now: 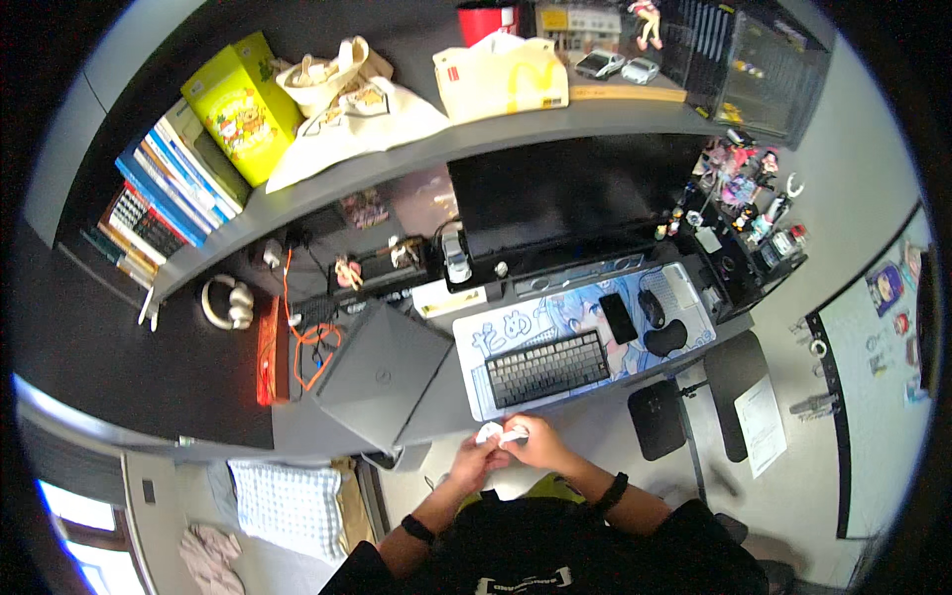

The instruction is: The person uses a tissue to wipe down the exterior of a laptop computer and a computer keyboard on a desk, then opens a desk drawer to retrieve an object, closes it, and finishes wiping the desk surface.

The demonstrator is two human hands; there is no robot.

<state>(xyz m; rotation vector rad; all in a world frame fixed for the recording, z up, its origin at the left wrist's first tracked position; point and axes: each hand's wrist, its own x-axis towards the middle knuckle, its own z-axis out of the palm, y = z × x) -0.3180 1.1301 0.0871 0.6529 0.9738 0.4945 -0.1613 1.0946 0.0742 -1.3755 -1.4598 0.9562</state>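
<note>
My left hand (473, 462) and my right hand (538, 445) meet in front of my body, just off the desk's front edge. Between the fingers of the left is a small white object (489, 431). The right pinches another small white piece (515, 434); whether the two are joined I cannot tell. Fingers hide part of both. Beyond the hands lies a keyboard (548, 370) on a printed desk mat (470, 372). A closed grey laptop (383, 372) rests at an angle to the left of it.
A black phone (618, 317) and a mouse (651, 308) lie on the mat, below a wide dark monitor (580, 193). Headphones (229, 303) and an orange cable (297, 353) are at the left. Overhead, a shelf (372, 163) holds books (182, 171) and bags.
</note>
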